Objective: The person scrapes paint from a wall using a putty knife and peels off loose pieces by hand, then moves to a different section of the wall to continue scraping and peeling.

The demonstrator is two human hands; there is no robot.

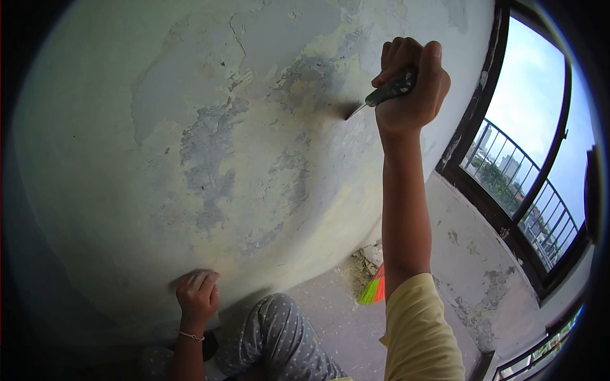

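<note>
My right hand (416, 82) is raised and wrapped around the dark handle of a scraper (389, 90). Its thin metal blade points down and left, with the tip at the wall (95, 165) beside a dark shadow. Around the tip, the wall's coating is patchy, with grey areas and flaked, ragged edges. Lower down, my left hand (198, 295) rests against the same wall, fingers loosely bent and partly hidden, with nothing visible in it. A bracelet (192, 336) circles the left wrist.
My bent knee (276, 324) in dotted grey trousers is close to the wall. Broom bristles (373, 287), green and orange, stand near rubble (367, 260) in the floor corner. At the right, a dark-framed window (450, 166) sits above a peeling low wall (476, 254).
</note>
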